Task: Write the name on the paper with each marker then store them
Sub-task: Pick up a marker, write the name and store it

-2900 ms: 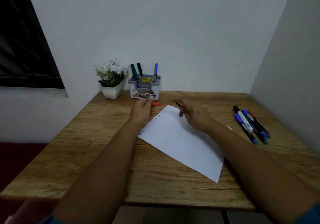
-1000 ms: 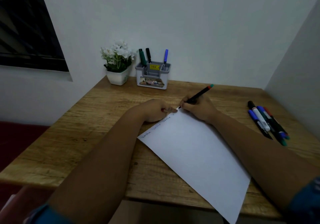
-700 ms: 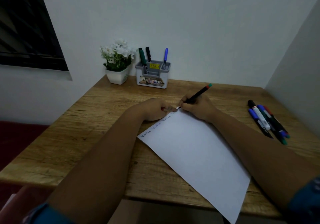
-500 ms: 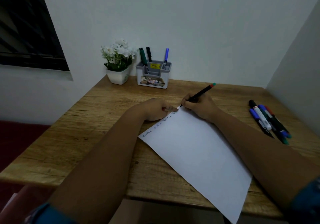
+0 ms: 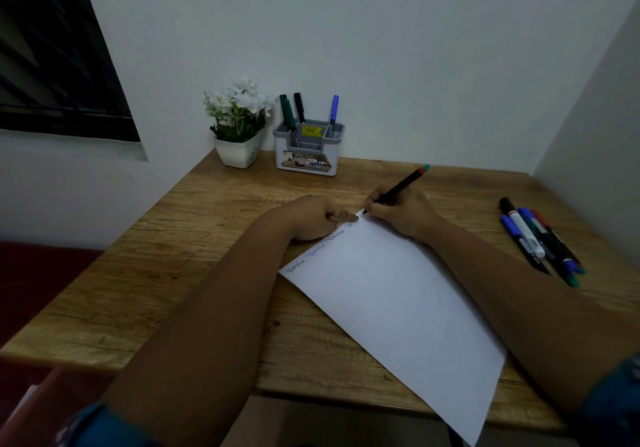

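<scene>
A white paper lies at an angle on the wooden table, with a name written several times along its upper left edge. My right hand grips a thin black marker whose tip touches the paper's far corner. My left hand rests on the paper's edge beside that tip, fingers curled round a small red cap. A grey and white pen holder at the back holds three markers.
Several loose markers lie side by side at the table's right, near the side wall. A white pot of white flowers stands left of the holder. The table's near edge runs under my forearms.
My right hand brought the marker's tip down to the paper's far corner and has been making small writing strokes there. My left hand settled against the paper's edge and stays put.
</scene>
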Demonstrator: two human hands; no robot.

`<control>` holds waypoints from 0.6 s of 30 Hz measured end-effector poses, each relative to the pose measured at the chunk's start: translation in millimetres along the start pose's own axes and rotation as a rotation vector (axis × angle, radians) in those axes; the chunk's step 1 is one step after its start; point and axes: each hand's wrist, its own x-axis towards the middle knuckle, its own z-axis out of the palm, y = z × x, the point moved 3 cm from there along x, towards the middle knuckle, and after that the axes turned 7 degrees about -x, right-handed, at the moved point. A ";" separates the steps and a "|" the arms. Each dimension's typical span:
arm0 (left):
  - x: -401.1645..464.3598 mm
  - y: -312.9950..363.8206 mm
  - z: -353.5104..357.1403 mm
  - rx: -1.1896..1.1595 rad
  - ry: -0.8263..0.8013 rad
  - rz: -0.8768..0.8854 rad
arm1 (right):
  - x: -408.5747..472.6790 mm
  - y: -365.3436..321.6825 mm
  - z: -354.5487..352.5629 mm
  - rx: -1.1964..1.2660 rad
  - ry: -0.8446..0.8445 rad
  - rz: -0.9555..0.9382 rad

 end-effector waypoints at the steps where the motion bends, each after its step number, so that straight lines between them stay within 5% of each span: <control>1: 0.0 -0.5 0.0 -0.011 -0.003 0.000 | 0.2 0.3 -0.1 0.003 0.002 0.002; 18: -0.7 1.3 0.0 0.011 -0.035 0.007 | 0.6 0.4 -0.1 -0.004 0.035 0.036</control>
